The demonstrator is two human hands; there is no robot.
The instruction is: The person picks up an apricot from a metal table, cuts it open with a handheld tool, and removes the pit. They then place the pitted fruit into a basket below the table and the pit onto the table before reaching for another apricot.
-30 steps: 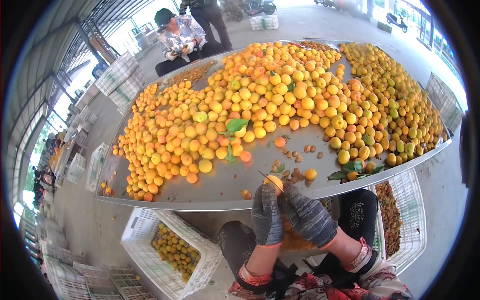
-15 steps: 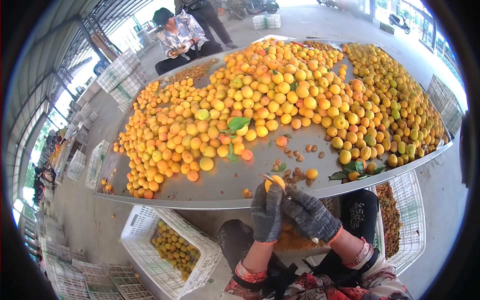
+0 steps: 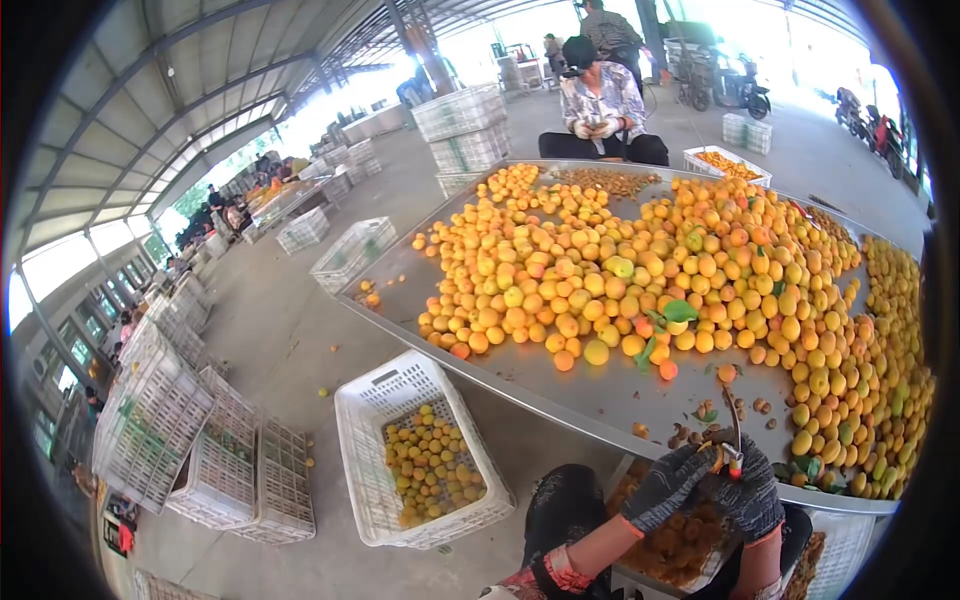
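Observation:
Both hands wear dark grey knit gloves and meet just over the table's near edge. My left hand [image 3: 668,488] is closed around an apricot, of which only a small orange-yellow part [image 3: 717,459] shows between the gloves. In my right hand [image 3: 752,498] is a small knife with a thin, curved blade [image 3: 737,425] pointing up and a bit of red near its base. Most of the knife's handle is hidden by the fingers. Beyond the hands, a large heap of apricots [image 3: 600,270] covers much of the metal table [image 3: 520,385]. Brown pits [image 3: 690,436] lie close to the gloves.
A white crate [image 3: 365,470] with greenish apricots stands on the floor, left of my legs. Below my hands is a container of orange-brown pieces [image 3: 665,540]. Stacked crates [image 3: 240,460] stand further left. Across the table sits another person [image 3: 600,100], hands together.
My view has swung left, so the table and hands appear further right. Both hands stay together; the curved blade now stands upright above them, and less of the apricot shows.

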